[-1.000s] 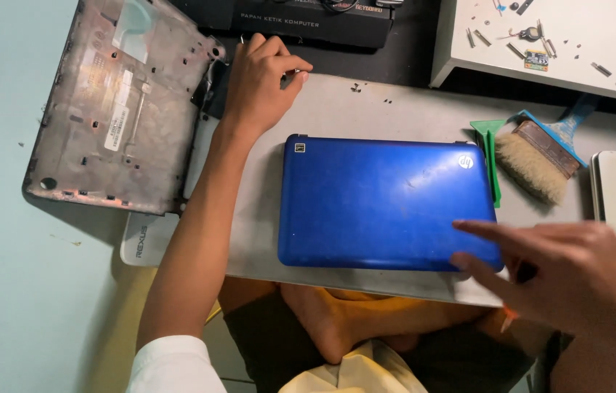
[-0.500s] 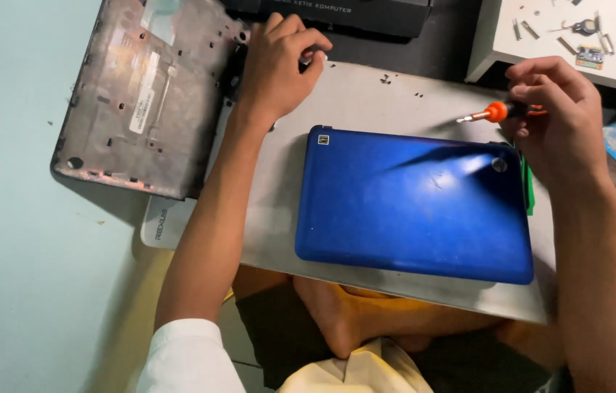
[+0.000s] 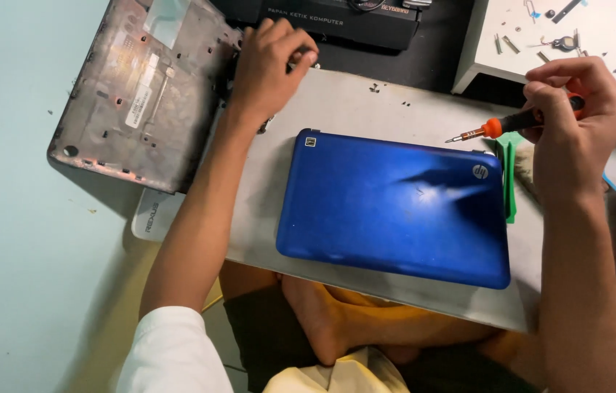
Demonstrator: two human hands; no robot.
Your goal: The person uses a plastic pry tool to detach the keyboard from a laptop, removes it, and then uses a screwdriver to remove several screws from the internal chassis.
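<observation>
Both of your hands are busy: your right hand (image 3: 573,116) grips an orange-collared screwdriver (image 3: 509,124) above the far right corner of the closed blue laptop (image 3: 395,207), which lies flat on the grey work board (image 3: 337,109), while your left hand (image 3: 268,62) curls over the board's far edge beside the grey bottom cover (image 3: 144,91); what it holds, you cannot tell. You look to be between picking up the tool and using it, so bringing the tip down would want a steady, fine aim
</observation>
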